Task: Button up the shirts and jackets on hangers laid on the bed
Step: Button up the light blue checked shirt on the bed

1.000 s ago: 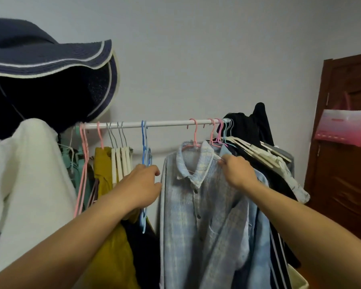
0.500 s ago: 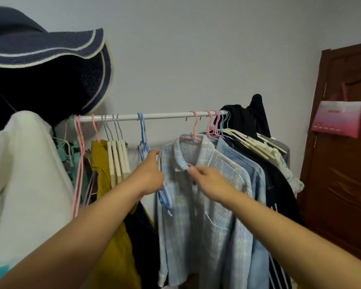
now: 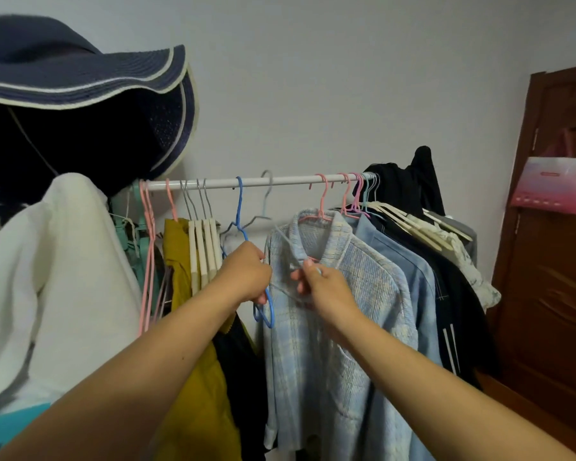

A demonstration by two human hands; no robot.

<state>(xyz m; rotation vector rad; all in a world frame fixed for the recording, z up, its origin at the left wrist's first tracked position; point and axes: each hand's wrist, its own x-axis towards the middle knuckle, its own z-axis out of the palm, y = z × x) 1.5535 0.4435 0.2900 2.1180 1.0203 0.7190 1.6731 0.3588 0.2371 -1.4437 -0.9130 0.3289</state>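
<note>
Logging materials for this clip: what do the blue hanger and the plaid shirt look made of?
Blue hanger: thin, glossy and evenly coloured, so probably plastic-coated wire, perhaps solid plastic. Plaid shirt: soft matte woven cloth, probably cotton or a blend, judging by its loose folds.

No text, label, brand, number or sign can be read anywhere. The one likely carrier is the pink bag [image 3: 553, 187] hanging on the brown door [image 3: 552, 267]: a short dark red line of print runs across the bag's upper part, and small marks sit near its lower left edge, but all of it is too small and blurred to make out.
</note>
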